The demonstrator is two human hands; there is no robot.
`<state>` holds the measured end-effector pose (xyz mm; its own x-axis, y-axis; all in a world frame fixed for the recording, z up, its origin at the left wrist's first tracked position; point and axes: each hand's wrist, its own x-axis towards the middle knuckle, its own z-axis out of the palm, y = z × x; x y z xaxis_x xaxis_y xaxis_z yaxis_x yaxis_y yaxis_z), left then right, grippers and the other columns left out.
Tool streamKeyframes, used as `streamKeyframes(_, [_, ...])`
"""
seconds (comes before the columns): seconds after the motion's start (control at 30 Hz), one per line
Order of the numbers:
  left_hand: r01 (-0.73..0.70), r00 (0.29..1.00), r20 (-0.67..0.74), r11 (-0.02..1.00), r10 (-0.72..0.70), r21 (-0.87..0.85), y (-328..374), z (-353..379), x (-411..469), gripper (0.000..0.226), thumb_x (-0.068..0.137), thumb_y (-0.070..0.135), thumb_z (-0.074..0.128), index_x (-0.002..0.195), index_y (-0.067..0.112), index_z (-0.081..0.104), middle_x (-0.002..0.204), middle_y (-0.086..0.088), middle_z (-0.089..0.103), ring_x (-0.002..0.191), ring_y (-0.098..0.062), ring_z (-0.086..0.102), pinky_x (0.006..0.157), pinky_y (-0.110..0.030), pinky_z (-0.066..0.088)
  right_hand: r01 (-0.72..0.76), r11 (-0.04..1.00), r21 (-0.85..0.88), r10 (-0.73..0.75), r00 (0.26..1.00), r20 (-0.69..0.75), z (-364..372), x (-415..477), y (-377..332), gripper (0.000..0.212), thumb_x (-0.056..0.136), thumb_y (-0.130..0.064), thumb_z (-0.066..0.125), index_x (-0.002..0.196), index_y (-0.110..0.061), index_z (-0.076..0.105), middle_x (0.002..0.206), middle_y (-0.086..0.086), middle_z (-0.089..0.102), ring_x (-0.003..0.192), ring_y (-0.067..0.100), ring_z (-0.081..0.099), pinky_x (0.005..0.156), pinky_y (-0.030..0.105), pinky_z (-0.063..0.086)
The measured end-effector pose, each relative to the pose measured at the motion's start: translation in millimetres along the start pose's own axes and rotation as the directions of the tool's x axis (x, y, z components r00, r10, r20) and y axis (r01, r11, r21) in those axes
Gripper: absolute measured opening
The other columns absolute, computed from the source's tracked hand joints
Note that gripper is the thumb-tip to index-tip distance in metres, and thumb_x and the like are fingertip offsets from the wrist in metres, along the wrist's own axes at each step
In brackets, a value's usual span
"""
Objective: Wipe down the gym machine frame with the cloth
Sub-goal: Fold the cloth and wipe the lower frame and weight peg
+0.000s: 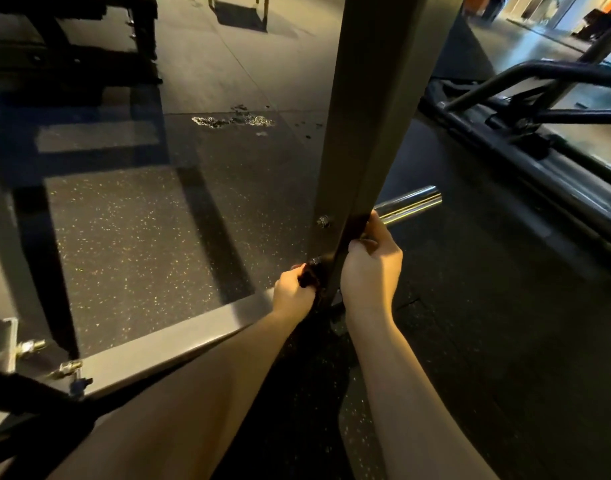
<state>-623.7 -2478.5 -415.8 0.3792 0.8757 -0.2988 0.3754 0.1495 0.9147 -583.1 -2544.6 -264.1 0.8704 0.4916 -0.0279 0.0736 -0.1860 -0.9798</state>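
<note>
my left hand (292, 294) and right hand (371, 268) both clutch a dark cloth (345, 237) wrapped around the grey upright post (373, 116) of the machine frame, just below centre of the picture. the left grips its lower end beside a bolt (323, 221), the right holds it higher on the post's edge. a chrome bar (409, 204) sticks out right of the post, above the speckled floor (141, 230)
</note>
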Motion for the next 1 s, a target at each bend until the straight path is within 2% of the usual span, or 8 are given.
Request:
streamKeyframes(0.13, [-0.154, 0.988, 0.076, 0.905, 0.135, 0.396, -17, -6, 16, 0.017, 0.096, 0.033, 0.063, 0.113, 0.033, 0.063, 0.107, 0.007, 0.063, 0.101, -0.015, 0.064, 0.091, -0.035, 0.055, 0.056, 0.998, 0.011, -0.055, 0.997, -0.062, 5, -2, 3, 0.040, 0.098, -0.011, 0.055, 0.127, -0.036, 0.066, 0.110, -0.016, 0.065, 0.108, 0.003, 0.063, 0.099, 0.036, 0.053])
streamKeyframes(0.23, [-0.226, 0.974, 0.147, 0.800, 0.173, 0.555, -13, -20, 14, 0.021, 0.094, 0.028, 0.066, 0.114, 0.024, 0.064, 0.107, 0.002, 0.054, 0.098, -0.021, 0.061, 0.092, -0.037, 0.054, 0.112, 0.993, -0.028, -0.113, 0.993, -0.044, 4, -3, 6, 0.032, 0.097, -0.015, 0.056, 0.120, -0.033, 0.069, 0.104, -0.015, 0.061, 0.103, 0.005, 0.062, 0.097, 0.041, 0.054])
streamKeyframes(0.47, [-0.234, 0.971, 0.202, 0.667, 0.127, 0.707, -31, -74, -24, 0.027, 0.085, 0.023, 0.065, 0.111, 0.020, 0.072, 0.109, -0.007, 0.066, 0.099, -0.032, 0.067, 0.089, -0.040, 0.054, 0.102, 0.989, -0.106, -0.110, 0.991, -0.073, 12, -12, 2, 0.041, 0.100, -0.016, 0.054, 0.137, -0.031, 0.059, 0.116, -0.012, 0.060, 0.113, 0.009, 0.059, 0.103, 0.043, 0.050])
streamKeyframes(0.57, [-0.210, 0.976, 0.191, 0.708, 0.108, 0.674, -44, -112, -60, 0.018, 0.082, 0.020, 0.062, 0.097, 0.022, 0.072, 0.093, -0.003, 0.069, 0.089, -0.029, 0.070, 0.077, -0.036, 0.053, 0.082, 0.987, -0.141, -0.088, 0.995, -0.042, 12, -20, -7, 0.049, 0.101, -0.015, 0.052, 0.147, -0.031, 0.050, 0.126, -0.011, 0.059, 0.121, 0.009, 0.057, 0.108, 0.043, 0.047])
streamKeyframes(0.73, [-0.010, 0.994, 0.077, 0.656, -0.074, 0.754, -41, -174, -113, 0.002, 0.087, 0.014, 0.061, 0.087, 0.013, 0.060, 0.101, -0.017, 0.070, 0.099, -0.040, 0.068, 0.077, -0.038, 0.048, -0.116, 0.985, -0.129, 0.123, 0.991, 0.048, 4, -45, -20, 0.056, 0.097, -0.011, 0.053, 0.149, -0.034, 0.048, 0.137, -0.006, 0.059, 0.124, 0.013, 0.057, 0.107, 0.042, 0.048])
streamKeyframes(0.8, [0.069, 0.984, 0.056, 0.645, -0.172, 0.761, -27, -189, -131, 0.012, 0.088, 0.016, 0.065, 0.083, 0.019, 0.054, 0.097, -0.013, 0.068, 0.101, -0.035, 0.068, 0.075, -0.032, 0.045, -0.233, 0.965, -0.120, 0.246, 0.963, 0.108, -7, -62, -31, 0.057, 0.096, -0.008, 0.056, 0.147, -0.033, 0.049, 0.137, -0.003, 0.059, 0.127, 0.016, 0.055, 0.110, 0.043, 0.045])
streamKeyframes(0.9, [0.093, 0.961, 0.111, 0.675, -0.253, 0.732, 2, -207, -163, 0.006, 0.088, 0.023, 0.069, 0.087, 0.016, 0.068, 0.089, 0.000, 0.070, 0.087, -0.020, 0.069, 0.069, -0.026, 0.046, -0.362, 0.903, -0.233, 0.414, 0.878, 0.239, -34, -93, -48, 0.044, 0.099, -0.007, 0.056, 0.139, -0.026, 0.054, 0.115, -0.007, 0.062, 0.113, 0.014, 0.060, 0.105, 0.038, 0.048])
streamKeyframes(1.0, [0.092, 0.936, 0.217, 0.785, -0.279, 0.612, 44, -218, -214, 0.007, 0.092, 0.020, 0.070, 0.096, 0.023, 0.076, 0.084, -0.001, 0.076, 0.072, -0.013, 0.073, 0.067, -0.031, 0.060, -0.447, 0.841, -0.304, 0.536, 0.763, 0.360, -71, -128, -59, 0.039, 0.101, -0.012, 0.056, 0.139, -0.024, 0.058, 0.132, -0.001, 0.060, 0.120, 0.017, 0.059, 0.106, 0.043, 0.050])
